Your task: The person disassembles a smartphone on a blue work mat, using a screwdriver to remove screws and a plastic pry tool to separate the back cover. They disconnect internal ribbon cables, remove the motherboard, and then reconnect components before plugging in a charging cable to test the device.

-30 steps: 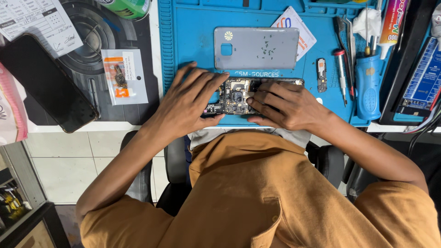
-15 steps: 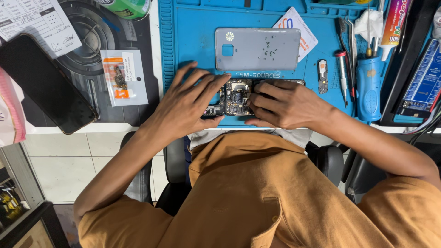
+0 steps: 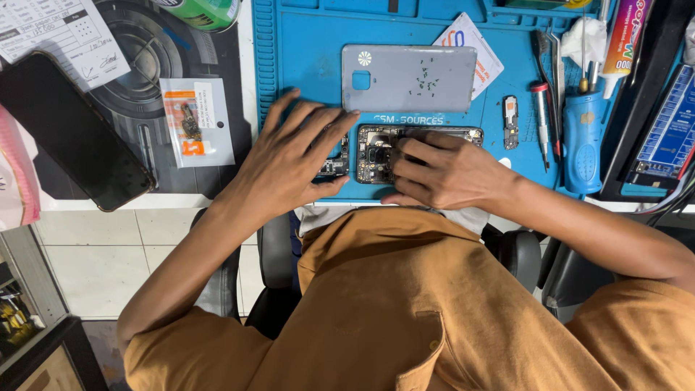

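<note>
An opened phone [image 3: 376,148] with its circuit boards showing lies on the blue work mat [image 3: 304,65] near the desk's front edge. My left hand [image 3: 289,163] lies over its left end, fingers spread to the mat and thumb at the near edge. My right hand [image 3: 441,174] covers the phone's right half, fingers curled onto the boards and thumb at the near edge. Just beyond lies the grey back cover [image 3: 409,78] with several tiny screws on it.
A black phone [image 3: 69,134] and a small parts bag [image 3: 194,122] lie on the dark mat at left. A small loose part [image 3: 510,122], a screwdriver [image 3: 541,119], a blue tool holder [image 3: 583,137] and a glue tube [image 3: 628,36] stand at right.
My right hand has slid left across the opened phone, and its right end now shows. My left hand's fingers have spread wider over the left end.
</note>
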